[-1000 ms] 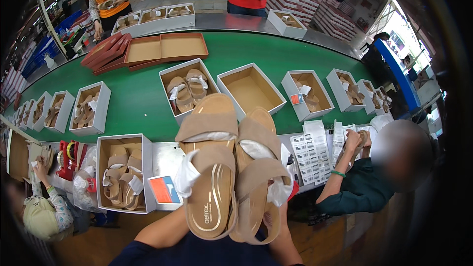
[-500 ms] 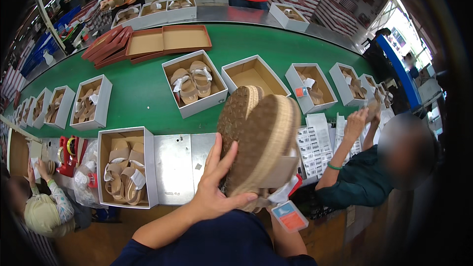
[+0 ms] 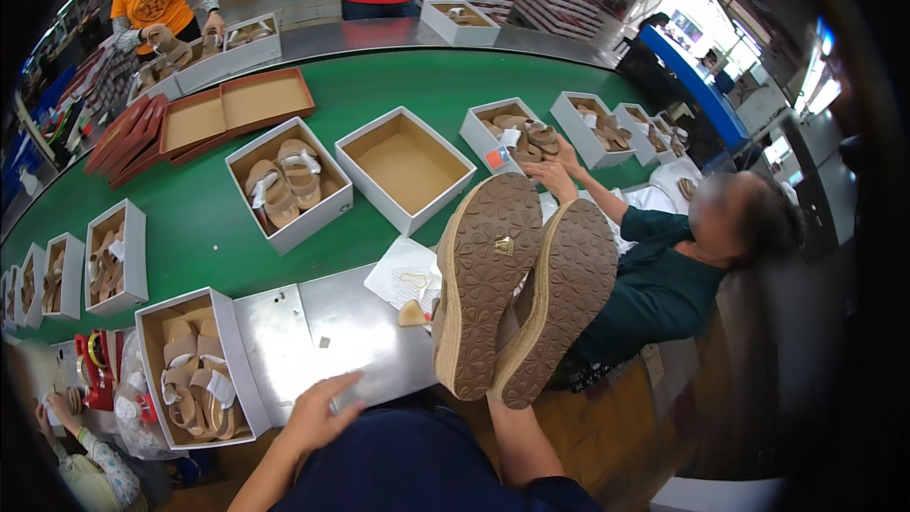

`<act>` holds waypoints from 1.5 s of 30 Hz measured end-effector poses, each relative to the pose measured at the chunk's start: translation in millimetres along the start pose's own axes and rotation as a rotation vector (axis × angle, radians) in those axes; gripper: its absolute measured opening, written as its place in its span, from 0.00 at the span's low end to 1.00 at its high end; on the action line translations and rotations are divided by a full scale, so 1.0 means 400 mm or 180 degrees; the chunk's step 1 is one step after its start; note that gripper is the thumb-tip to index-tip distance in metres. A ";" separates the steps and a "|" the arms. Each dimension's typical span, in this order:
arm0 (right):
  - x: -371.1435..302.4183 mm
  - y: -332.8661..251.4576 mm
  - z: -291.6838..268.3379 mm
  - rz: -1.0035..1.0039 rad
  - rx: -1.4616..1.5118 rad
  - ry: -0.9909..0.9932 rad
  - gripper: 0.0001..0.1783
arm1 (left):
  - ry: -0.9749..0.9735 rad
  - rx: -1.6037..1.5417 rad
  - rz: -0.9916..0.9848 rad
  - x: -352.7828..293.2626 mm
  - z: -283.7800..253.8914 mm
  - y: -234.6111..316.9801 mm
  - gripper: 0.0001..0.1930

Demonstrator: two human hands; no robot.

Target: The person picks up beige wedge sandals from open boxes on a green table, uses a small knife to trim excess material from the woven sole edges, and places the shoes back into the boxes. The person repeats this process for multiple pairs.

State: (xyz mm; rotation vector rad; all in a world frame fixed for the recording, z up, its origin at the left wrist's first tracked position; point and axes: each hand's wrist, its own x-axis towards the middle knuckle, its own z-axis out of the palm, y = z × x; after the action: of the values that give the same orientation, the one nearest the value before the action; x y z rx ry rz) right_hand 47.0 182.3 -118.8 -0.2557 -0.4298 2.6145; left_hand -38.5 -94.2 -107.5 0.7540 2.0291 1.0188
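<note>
A pair of tan wedge sandals [image 3: 573, 299] is held up in front of me, their brown flower-patterned soles turned toward me. My right forearm [image 3: 519, 441] rises behind them and supports the pair; the sandals hide the fingers of that hand. My left hand [image 3: 322, 412] is apart from the pair, low over the metal table edge, empty with its fingers spread. Left of it stands a white box [image 3: 248, 360] with several tan sandals inside. Beyond the held pair, an empty white box [image 3: 403, 175] sits on the green conveyor belt.
A co-worker in dark green [image 3: 645, 275] reaches into a sandal box [image 3: 474, 137] close on the right. More filled boxes line the green belt [image 3: 190, 218]. Reddish-brown lids [image 3: 265, 100] lie at the far left. White paper [image 3: 403, 270] rests on the metal table [image 3: 284, 322].
My left hand has let go of the sandals and moved down and left. The pair has turned, showing both soles. The co-worker's hands have moved to a box, and my view has shifted right.
</note>
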 end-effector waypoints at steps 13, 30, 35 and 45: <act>-0.114 -0.042 -0.123 -0.0140 0.0017 0.0455 0.27 | -0.0793 0.2139 -0.1213 0.088 0.124 -0.423 0.66; 0.208 -0.191 -0.378 0.0142 0.0088 0.0656 0.26 | -0.1207 0.2570 -0.1786 0.120 0.132 -0.413 0.75; 0.617 -0.293 -0.557 -0.0123 -0.0305 -0.0026 0.26 | -0.1100 0.2711 -0.1750 0.144 0.142 -0.405 0.74; 0.936 -0.077 -0.159 -0.1655 -0.7207 0.0032 0.18 | -0.0937 0.2432 -0.2018 0.122 0.158 -0.396 0.72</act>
State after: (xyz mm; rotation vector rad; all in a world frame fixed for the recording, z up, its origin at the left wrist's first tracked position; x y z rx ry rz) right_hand -249.5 405.2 -206.3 -0.6155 -2.5993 0.5299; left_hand -42.1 -112.7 -284.0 0.5088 2.1541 -0.2382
